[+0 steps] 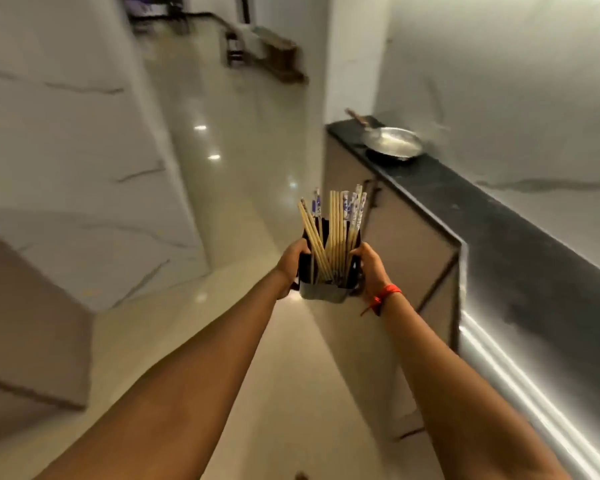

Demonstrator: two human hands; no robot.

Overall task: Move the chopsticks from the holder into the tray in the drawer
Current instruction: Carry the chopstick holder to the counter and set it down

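Observation:
I carry a dark holder (323,289) with a grey metal base in both hands, out in front of me above the floor. My left hand (290,268) grips its left side and my right hand (369,268) grips its right side. Several chopsticks (333,230) stand upright in it, most of plain wood, a few with blue-and-white patterned tops. A red thread is tied around my right wrist. No drawer or tray is in view.
A black countertop (499,237) over grey cabinets runs along the right, with a metal pan (394,143) at its far end. A glossy beige floor (243,161) stretches ahead between white marble walls. A grey block (32,323) stands at the left.

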